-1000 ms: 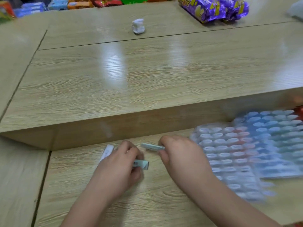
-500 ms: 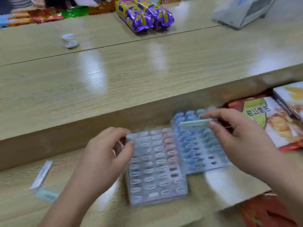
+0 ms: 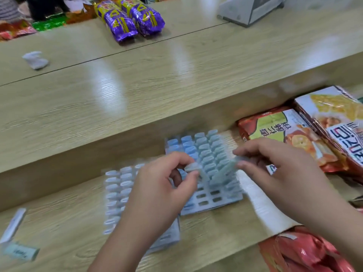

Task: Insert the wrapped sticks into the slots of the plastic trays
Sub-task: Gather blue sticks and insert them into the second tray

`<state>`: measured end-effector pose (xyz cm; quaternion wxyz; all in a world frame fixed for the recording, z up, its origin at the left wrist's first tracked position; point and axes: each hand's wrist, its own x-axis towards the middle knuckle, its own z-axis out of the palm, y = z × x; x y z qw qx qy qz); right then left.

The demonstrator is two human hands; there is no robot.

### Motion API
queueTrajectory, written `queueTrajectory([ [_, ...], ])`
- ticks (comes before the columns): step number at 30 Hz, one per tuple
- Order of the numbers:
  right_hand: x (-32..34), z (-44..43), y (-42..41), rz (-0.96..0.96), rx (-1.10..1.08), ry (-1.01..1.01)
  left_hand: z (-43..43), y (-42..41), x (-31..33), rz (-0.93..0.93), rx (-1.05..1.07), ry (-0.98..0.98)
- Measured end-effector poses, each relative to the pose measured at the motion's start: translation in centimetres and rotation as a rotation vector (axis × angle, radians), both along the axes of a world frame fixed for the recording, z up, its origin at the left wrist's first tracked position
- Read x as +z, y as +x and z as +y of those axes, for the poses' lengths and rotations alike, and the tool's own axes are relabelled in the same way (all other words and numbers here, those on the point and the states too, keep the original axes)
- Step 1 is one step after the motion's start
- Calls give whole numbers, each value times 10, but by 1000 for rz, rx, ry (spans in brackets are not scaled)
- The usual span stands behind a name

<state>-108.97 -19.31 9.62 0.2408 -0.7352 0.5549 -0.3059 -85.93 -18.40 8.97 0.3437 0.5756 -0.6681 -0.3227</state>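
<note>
My left hand point(image 3: 163, 193) pinches a small pale blue wrapped stick point(image 3: 193, 168) by its top. My right hand point(image 3: 284, 173) pinches a long pale green wrapped stick point(image 3: 225, 170) by its end. Both sticks lean down over the blue plastic tray with rows of slots point(image 3: 214, 201). It lies on the wooden desk point(image 3: 216, 234), just beside the pale clear plastic tray point(image 3: 115, 193). The picture is blurry, so I cannot tell if a tip is in a slot yet. I think a few things could go wrong. The two sticks are very close and could bump. A leaning stick could miss its slot, bend, or knock the sticks that already stand there. Nothing holds the blue tray down, so a hard push could make it slide. Half a second ago my left hand was at the top corner of the pale tray, and my right hand held the green stick flat over the far end of the blue tray. Now both hands are over its middle and the sticks point down.
</note>
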Motion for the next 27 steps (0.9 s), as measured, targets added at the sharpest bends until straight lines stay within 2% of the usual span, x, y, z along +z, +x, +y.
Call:
queueTrajectory([
  [3,-9,5,-7,17,67,-4,4,-8,-4,-12,-19,-23],
  [6,-20,6,-5,115,139,-64,6,-8,-6,-27,-9,-68],
  [12,-43,9,-2,139,211,-121,17,-15,-18,-62,-50,-88],
  [17,-50,8,-3,71,183,-149,25,-13,-30,-144,-40,-112],
  [27,-59,10,6,175,197,-213,32,-22,-50,-251,-32,-207],
])
